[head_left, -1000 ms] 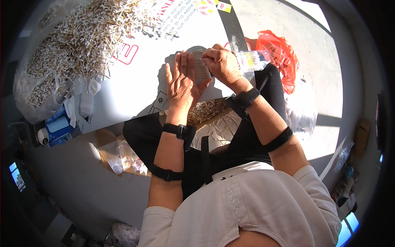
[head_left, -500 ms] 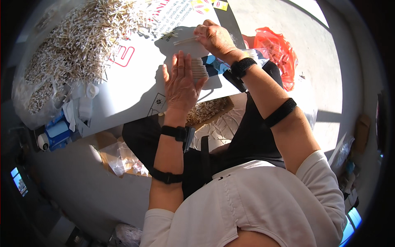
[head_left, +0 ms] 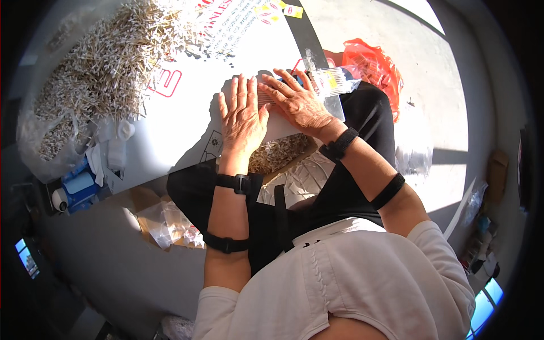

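On my table [head_left: 164, 133], a swab heap [head_left: 113, 73] covers the left side, my left hand [head_left: 242, 120] and right hand [head_left: 302, 109] flank a swab row [head_left: 264, 97] toward the right, a packet [head_left: 335, 81] lies at the right edge, a bag [head_left: 377, 68] beyond it, and more swabs [head_left: 279, 152] below the near edge.

Left grip [head_left: 242, 118] lies flat and straight; right grip [head_left: 298, 106] slants inward, outspread.

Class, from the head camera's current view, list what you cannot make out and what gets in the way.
- Head view: how many cotton swabs lie in the row; the left hand and right hand cover part.
- Head view: the top of the swab heap; the upper edge cuts it off.
- Head view: the red bag's contents; crumpled plastic blurs them.
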Demonstrator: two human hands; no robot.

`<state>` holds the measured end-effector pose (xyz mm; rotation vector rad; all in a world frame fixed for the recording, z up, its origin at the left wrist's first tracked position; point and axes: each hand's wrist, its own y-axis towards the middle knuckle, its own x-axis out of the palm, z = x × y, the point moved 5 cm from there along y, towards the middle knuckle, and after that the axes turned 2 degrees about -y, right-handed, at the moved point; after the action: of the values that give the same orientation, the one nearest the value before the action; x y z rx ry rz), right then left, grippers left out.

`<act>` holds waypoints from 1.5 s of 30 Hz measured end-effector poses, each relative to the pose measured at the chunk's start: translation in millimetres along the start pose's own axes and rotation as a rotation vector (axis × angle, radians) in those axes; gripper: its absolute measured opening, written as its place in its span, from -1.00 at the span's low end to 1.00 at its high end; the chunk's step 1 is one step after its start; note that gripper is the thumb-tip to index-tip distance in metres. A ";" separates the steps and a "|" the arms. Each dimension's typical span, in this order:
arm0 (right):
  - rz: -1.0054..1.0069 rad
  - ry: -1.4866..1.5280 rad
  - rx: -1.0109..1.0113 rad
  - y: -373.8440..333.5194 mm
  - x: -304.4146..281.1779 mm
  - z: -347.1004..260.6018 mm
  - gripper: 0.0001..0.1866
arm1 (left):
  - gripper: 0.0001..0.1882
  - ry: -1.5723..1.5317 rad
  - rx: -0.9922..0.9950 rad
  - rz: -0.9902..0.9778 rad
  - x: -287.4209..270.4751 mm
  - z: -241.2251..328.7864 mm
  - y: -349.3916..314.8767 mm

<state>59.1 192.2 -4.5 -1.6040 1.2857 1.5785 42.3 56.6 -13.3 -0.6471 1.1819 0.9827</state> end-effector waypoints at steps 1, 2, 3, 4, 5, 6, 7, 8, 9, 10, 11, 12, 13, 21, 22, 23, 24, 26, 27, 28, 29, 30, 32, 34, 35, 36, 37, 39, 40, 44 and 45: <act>0.003 -0.003 0.004 0.3 1.1 2.5 -0.43 | -0.27 0.003 0.002 -0.011 -0.1 1.7 0.4; -0.003 -0.048 -0.004 1.1 1.9 2.7 -0.43 | -0.27 0.006 0.005 -0.010 0.4 2.5 -0.4; -0.009 -0.094 -0.011 1.9 2.7 3.2 -0.44 | -0.25 0.008 -0.004 -0.001 0.9 3.5 -0.8; -0.006 -0.095 -0.007 3.2 3.1 4.4 -0.44 | -0.23 0.011 -0.013 0.007 1.4 4.6 -1.3; 0.006 -0.101 -0.003 3.8 2.9 6.3 -0.43 | -0.23 0.011 -0.006 0.008 2.4 7.3 -1.4; 0.018 -0.108 0.001 3.7 2.5 7.3 -0.42 | -0.22 0.000 -0.026 0.006 3.4 8.9 -1.5; 0.021 -0.112 0.006 3.7 3.1 7.1 -0.42 | -0.20 -0.011 -0.044 0.004 4.1 9.9 -1.7; 0.014 -0.074 0.011 4.4 4.0 7.0 -0.45 | -0.18 0.001 -0.067 -0.041 6.3 10.3 -1.5; 0.007 -0.035 0.015 3.7 4.0 7.9 -0.48 | -0.18 0.000 -0.058 -0.039 6.4 12.3 -0.4; 0.002 -0.017 0.015 1.3 2.8 9.5 -0.46 | -0.16 0.011 -0.052 -0.030 6.3 14.2 1.0; 0.006 -0.015 0.013 -0.2 -0.1 6.7 -0.46 | -0.15 0.028 -0.056 -0.020 4.9 12.3 0.1; -0.007 0.000 0.010 -4.6 -3.2 3.5 -0.44 | -0.14 0.039 -0.053 -0.020 4.3 11.1 -1.3; -0.020 0.016 0.007 -8.7 -6.3 1.2 -0.42 | -0.14 0.043 -0.054 -0.019 3.9 9.1 -0.9; -0.151 -0.032 -0.018 -19.8 -7.2 -1.6 -0.01 | -0.15 0.001 -0.034 0.009 7.3 7.8 0.8; -0.145 -0.037 -0.007 -17.5 -6.5 -1.3 0.02 | -0.16 0.000 -0.040 0.002 8.1 6.6 0.9; -0.146 -0.038 -0.005 -17.5 -5.2 -2.3 0.02 | -0.16 -0.003 -0.048 -0.008 8.3 6.7 0.3; -0.121 -0.027 0.018 -17.3 -5.3 -2.2 0.03 | -0.16 -0.004 -0.047 -0.009 8.3 7.1 0.7; -0.096 -0.018 0.044 -17.2 -5.4 -1.7 0.03 | -0.17 0.000 -0.035 -0.008 8.6 8.2 1.9; -0.100 -0.015 0.039 -16.8 -5.1 -1.5 0.03 | -0.17 -0.001 -0.033 -0.008 8.8 8.6 1.4; -0.104 -0.013 0.034 -17.1 -5.2 -1.2 0.02 | -0.17 -0.009 -0.040 -0.008 9.0 8.7 0.6; -0.102 -0.013 0.033 -17.1 -5.2 -1.7 0.02 | -0.18 -0.014 -0.050 -0.007 8.7 6.7 0.0; -0.063 0.016 0.064 -18.2 -7.5 -0.5 0.01 | -0.18 -0.012 -0.050 -0.006 8.7 5.4 0.2; -0.013 0.017 0.127 -23.0 -12.2 -0.5 -0.03 | -0.19 0.030 -0.042 -0.012 9.6 5.2 0.1; -0.020 0.032 0.110 -28.4 -8.5 -4.3 -0.03 | -0.19 0.022 -0.054 -0.011 10.1 4.8 0.1; -0.022 0.047 0.100 -30.0 -8.8 -6.3 -0.03 | -0.19 0.017 -0.058 -0.010 9.5 5.4 1.1; -0.042 0.047 0.088 -31.2 -8.1 -8.8 -0.02 | -0.19 0.016 -0.058 -0.010 8.9 6.4 1.5; -0.042 0.046 0.088 -31.5 -8.4 -8.8 -0.02 | -0.19 0.010 -0.062 -0.010 8.3 7.4 1.6; -0.043 0.056 0.090 -31.8 -9.4 -10.4 -0.01 | -0.18 0.003 -0.064 -0.013 8.8 9.4 1.2; -0.057 0.026 0.096 -32.4 -9.8 -10.3 0.01 | -0.19 0.000 -0.071 -0.007 9.2 11.0 1.3; -0.027 0.028 0.089 -28.3 -17.6 -11.7 -0.08 | -0.19 0.018 -0.074 0.011 9.9 9.4 -0.6; -0.015 0.028 0.053 -25.9 -20.4 -13.1 -0.17 | -0.19 0.020 -0.078 0.012 9.9 7.8 -0.7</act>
<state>90.8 196.1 11.0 -1.6043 1.3158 1.5051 47.2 65.7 -20.6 -0.7135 1.1706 1.0388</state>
